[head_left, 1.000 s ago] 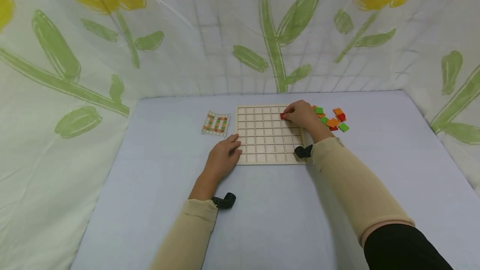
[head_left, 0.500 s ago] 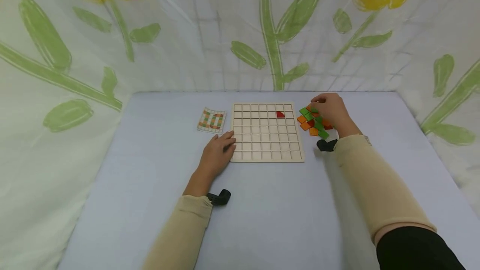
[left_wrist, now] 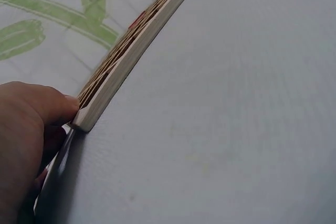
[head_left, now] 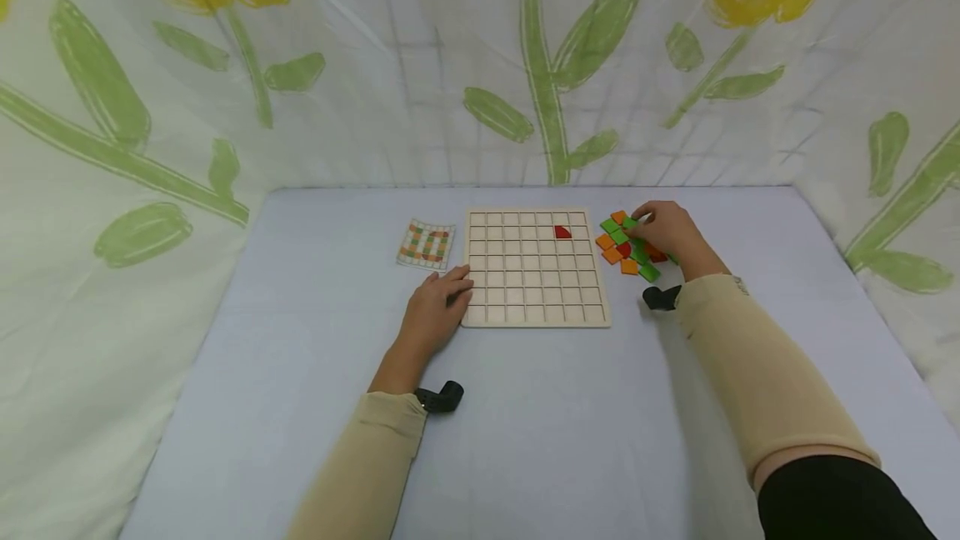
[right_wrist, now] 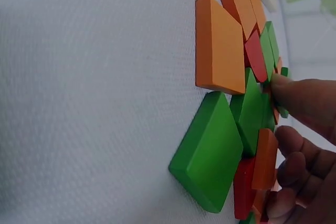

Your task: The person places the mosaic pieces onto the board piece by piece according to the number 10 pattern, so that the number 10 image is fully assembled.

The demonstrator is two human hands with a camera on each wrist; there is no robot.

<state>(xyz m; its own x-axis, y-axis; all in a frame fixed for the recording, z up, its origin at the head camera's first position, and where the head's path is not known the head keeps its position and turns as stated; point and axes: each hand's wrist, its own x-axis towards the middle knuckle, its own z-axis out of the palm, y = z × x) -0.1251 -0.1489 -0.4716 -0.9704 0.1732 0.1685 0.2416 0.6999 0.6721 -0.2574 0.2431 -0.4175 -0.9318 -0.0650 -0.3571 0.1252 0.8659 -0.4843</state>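
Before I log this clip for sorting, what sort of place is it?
Probably a staged tabletop recording booth, not a lived-in room: a pale blue table, flower-printed sheets hung on three sides, and only a wooden grid board with coloured tiles.

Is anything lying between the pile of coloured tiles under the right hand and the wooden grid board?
Nothing visible. The right hand rests on the tile pile, which lies just right of the grid board, with only bare table between them.
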